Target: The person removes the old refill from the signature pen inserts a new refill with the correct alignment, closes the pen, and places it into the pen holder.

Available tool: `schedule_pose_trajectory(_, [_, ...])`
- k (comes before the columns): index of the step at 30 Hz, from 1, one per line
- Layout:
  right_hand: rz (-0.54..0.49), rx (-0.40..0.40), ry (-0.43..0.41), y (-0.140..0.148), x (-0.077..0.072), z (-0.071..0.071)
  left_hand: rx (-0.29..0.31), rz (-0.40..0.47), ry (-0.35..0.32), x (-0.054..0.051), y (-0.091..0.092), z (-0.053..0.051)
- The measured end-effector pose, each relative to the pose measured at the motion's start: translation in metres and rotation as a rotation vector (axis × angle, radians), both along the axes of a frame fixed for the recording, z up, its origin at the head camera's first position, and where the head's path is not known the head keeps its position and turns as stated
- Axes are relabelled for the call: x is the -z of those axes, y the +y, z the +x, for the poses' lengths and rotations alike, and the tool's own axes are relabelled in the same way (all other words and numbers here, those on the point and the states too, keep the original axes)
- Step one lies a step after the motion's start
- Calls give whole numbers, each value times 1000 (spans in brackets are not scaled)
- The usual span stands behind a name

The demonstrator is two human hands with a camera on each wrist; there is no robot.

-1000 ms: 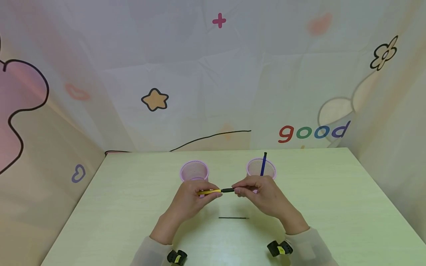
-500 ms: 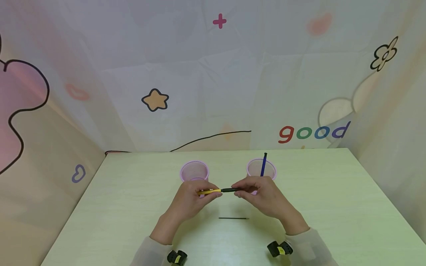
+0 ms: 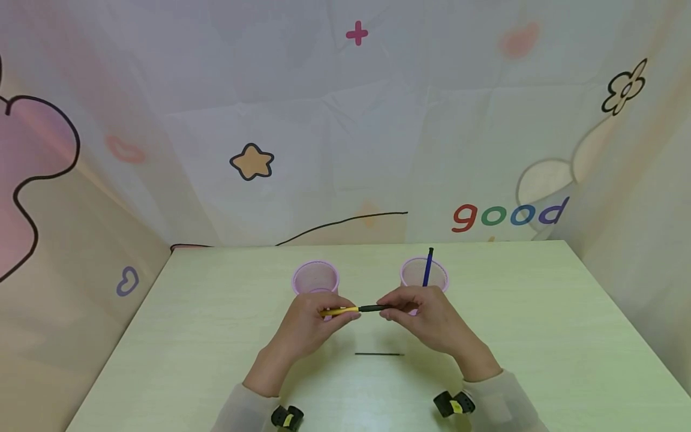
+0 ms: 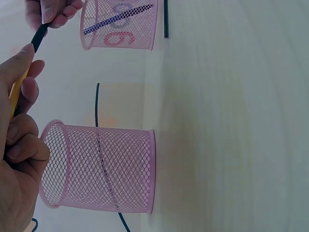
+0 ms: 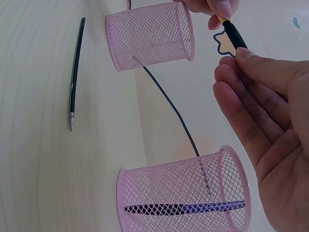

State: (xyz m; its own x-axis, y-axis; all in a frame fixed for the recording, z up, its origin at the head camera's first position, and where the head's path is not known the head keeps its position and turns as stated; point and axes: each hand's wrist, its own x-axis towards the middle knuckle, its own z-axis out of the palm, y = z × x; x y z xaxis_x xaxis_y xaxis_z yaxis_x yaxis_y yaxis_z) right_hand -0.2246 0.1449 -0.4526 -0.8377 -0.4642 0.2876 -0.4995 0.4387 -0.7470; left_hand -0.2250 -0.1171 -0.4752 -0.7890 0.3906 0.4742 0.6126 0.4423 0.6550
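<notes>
A pen with a yellow barrel and a black grip section [image 3: 369, 308] is held level above the table between both hands. My left hand [image 3: 303, 327] pinches the yellow barrel between thumb and fingers. My right hand [image 3: 432, 318] pinches the far black end; in the right wrist view its other fingers are loosely bent. The pen's tip is hidden by the right fingers. Below the hands, a thin black pen refill [image 3: 379, 354] lies on the table, its metal tip [image 5: 72, 123] pointing right in the head view.
Two pink mesh pen cups stand behind the hands. The left cup [image 4: 111, 169] shows nothing inside; the right cup [image 5: 164, 186] holds a blue pen [image 3: 428, 268] that leans upright. A printed cloth [image 3: 345, 120] hangs behind the pale table [image 3: 540, 336].
The right fingertips have shifted slightly on the black section, so a bit more of it shows between the hands. The left hand, refill and cups stay in place.
</notes>
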Motion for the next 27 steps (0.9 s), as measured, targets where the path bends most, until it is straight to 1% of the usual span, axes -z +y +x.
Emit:
schedule_pose_trajectory(4, [-3,-7,-8,0,0,0,1,-3,-5,-1,0,0])
schedule_pose_trajectory(10, [-3,-11,-16,0,0,0,1,-8,5,0,-1,0])
schedule_pose_trajectory(19, [-4,-22,-13,1,1,-1,1,-8,0,0,0,0])
schedule_pose_trajectory(27, [-9,-32,-7,1,2,0,3,-3,11,0,0,0])
